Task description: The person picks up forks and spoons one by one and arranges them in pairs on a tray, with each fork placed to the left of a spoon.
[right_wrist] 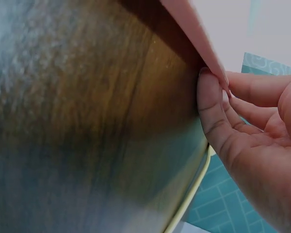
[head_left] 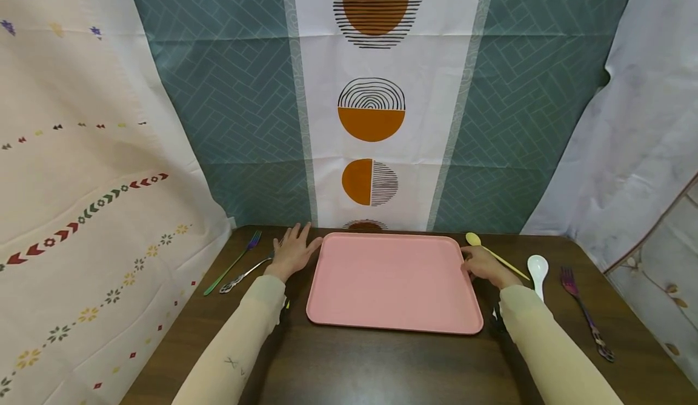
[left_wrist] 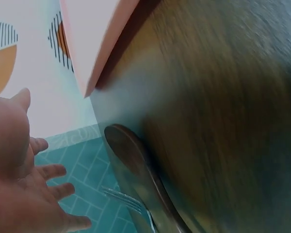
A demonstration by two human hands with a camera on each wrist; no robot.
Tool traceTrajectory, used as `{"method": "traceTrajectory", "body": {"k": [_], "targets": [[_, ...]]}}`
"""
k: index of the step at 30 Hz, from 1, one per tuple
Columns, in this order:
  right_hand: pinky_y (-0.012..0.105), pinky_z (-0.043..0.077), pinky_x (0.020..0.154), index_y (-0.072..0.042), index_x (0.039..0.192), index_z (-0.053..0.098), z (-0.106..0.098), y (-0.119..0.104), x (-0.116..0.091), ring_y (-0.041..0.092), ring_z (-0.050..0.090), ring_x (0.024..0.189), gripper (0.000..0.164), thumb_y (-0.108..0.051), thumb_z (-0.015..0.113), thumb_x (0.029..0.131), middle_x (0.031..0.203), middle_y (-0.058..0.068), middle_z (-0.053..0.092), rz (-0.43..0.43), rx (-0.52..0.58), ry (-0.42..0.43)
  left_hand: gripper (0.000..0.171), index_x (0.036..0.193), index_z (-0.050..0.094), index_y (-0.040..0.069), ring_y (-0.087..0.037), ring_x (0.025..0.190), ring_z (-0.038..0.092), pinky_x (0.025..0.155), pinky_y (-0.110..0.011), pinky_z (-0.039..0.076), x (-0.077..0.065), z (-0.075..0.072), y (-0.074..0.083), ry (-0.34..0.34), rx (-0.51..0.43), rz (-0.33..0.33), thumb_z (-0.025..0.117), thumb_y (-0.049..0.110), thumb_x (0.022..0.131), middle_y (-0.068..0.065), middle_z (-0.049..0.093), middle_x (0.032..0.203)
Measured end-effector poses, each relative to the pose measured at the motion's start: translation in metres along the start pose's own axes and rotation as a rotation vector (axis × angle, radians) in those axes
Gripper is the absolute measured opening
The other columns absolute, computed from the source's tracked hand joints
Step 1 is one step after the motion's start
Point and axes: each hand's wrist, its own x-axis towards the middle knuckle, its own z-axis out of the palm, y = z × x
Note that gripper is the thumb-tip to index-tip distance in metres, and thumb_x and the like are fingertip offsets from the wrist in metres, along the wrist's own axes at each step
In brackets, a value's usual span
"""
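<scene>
A pink rectangular tray (head_left: 395, 284) lies on the dark wooden table, filling the middle of the head view. At its right edge my right hand (head_left: 487, 265) pinches the rim between thumb and fingers; the right wrist view shows the thumb (right_wrist: 210, 92) against the tray's edge. My left hand (head_left: 294, 252) is just off the tray's upper left corner, fingers spread and holding nothing. Near it, the left wrist view shows a dark brown spoon (left_wrist: 126, 150) and a silver fork (left_wrist: 128, 200). The left hand hides the spoon in the head view.
Left of the tray lies a green-handled fork (head_left: 231, 268). On the right are a yellow spoon (head_left: 473, 239), close to my right hand, a white spoon (head_left: 538, 268) and a purple fork (head_left: 583, 314). A patterned curtain (head_left: 371, 180) hangs behind the table's far edge.
</scene>
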Motion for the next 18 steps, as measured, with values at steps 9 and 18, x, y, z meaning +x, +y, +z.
{"method": "traceTrajectory", "body": {"k": [9, 18], "targets": [[0.038, 0.062, 0.064, 0.026, 0.144, 0.037, 0.001, 0.005, 0.001, 0.021, 0.064, 0.066, 0.063, 0.009, 0.055, 0.086, 0.081, 0.015, 0.059, -0.045, 0.035, 0.009, 0.075, 0.166, 0.022, 0.009, -0.051, 0.153, 0.015, 0.115, -0.079, 0.007, -0.011, -0.013, -0.022, 0.013, -0.043, -0.005, 0.037, 0.056, 0.109, -0.028, 0.017, 0.168], [0.038, 0.062, 0.064, 0.027, 0.144, 0.035, 0.0, 0.011, -0.003, 0.02, 0.065, 0.069, 0.061, 0.01, 0.056, 0.09, 0.08, 0.015, 0.058, -0.095, 0.059, 0.005, 0.072, 0.164, 0.027, 0.006, -0.054, 0.151, 0.017, 0.114, -0.08, 0.01, -0.023, -0.019, -0.033, 0.039, -0.062, -0.009, 0.038, 0.053, 0.11, -0.03, 0.019, 0.166]]}}
